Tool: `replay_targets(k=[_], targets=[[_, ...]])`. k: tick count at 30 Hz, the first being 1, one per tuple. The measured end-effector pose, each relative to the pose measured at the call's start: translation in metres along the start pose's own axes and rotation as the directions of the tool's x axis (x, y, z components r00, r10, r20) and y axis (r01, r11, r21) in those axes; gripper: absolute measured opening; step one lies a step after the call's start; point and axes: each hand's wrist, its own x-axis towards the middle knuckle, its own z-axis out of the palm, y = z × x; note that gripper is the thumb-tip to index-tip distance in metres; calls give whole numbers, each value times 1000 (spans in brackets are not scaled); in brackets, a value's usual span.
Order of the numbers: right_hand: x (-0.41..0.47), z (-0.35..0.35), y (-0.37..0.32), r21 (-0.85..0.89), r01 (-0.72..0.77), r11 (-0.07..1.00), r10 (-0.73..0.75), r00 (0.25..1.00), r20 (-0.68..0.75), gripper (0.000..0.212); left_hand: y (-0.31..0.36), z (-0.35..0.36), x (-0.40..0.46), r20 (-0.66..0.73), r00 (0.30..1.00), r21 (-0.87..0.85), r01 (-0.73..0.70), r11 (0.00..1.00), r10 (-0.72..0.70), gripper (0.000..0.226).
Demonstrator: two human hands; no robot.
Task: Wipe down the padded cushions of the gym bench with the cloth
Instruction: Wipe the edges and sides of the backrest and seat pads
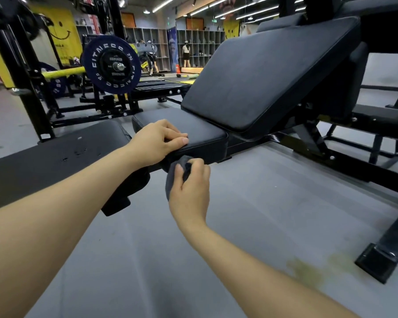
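A black gym bench fills the middle of the view: a small flat seat cushion (pixel 200 131) and, behind it, a large tilted back cushion (pixel 273 74). My left hand (pixel 156 141) rests on the near corner of the seat cushion, fingers curled over its top and edge. My right hand (pixel 191 189) is just below that corner and grips a bunched dark grey cloth (pixel 175 177), which touches the cushion's underside edge.
A second black bench pad (pixel 56 157) lies at the left, with small marks on it. The bench's black steel frame (pixel 331 157) and foot (pixel 376 265) run to the right. A barbell with a blue weight plate (pixel 111 65) stands behind. People stand by the far shelves.
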Motion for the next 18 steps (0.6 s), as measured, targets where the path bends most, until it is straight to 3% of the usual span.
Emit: replay_targets(k=[3,6,9,14,18], targets=[[20,-12,0,75,40,996,-29,990,-141,13,0,0,-2,-8,1000,19,-5,1000,5,30],[60,-26,2,189,-157,969,217,907,-360,20,0,0,-7,-52,999,36,-7,999,9,29],[72,-24,2,243,-287,927,359,868,-343,24,1,-3,-18,-131,991,96,-9,995,22,26],[52,-5,-10,226,-214,950,288,882,-373,19,-19,-18,-50,-232,973,216,43,975,9,27],[30,9,-17,149,-122,981,166,929,-331,18,-30,-26,-67,-239,970,184,88,979,-43,29]])
